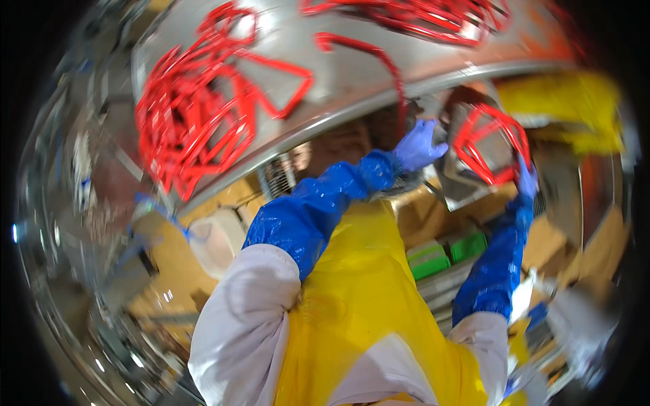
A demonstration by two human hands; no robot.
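Note:
Beyond the table edge on the right, my right hand [527,177], in a purple glove, is closed on a looped bunch of red sausage links [482,162]. My left hand [421,145], gloved alike, has its thumb and fingers apart beside a metal machine part. A single red strand [389,64] drops over the table edge close behind that hand; whether they touch is hidden. Heaped red sausage links [203,111] lie on the left of the metal table [291,139], and another pile [426,17] lies at its far side.
The raised metal rim runs across in front of my hands. A yellow-clad person [569,105] is at the right. Below sit a pale plastic container [218,240] at left and green objects [430,259] between my arms. Blur smears the outer parts.

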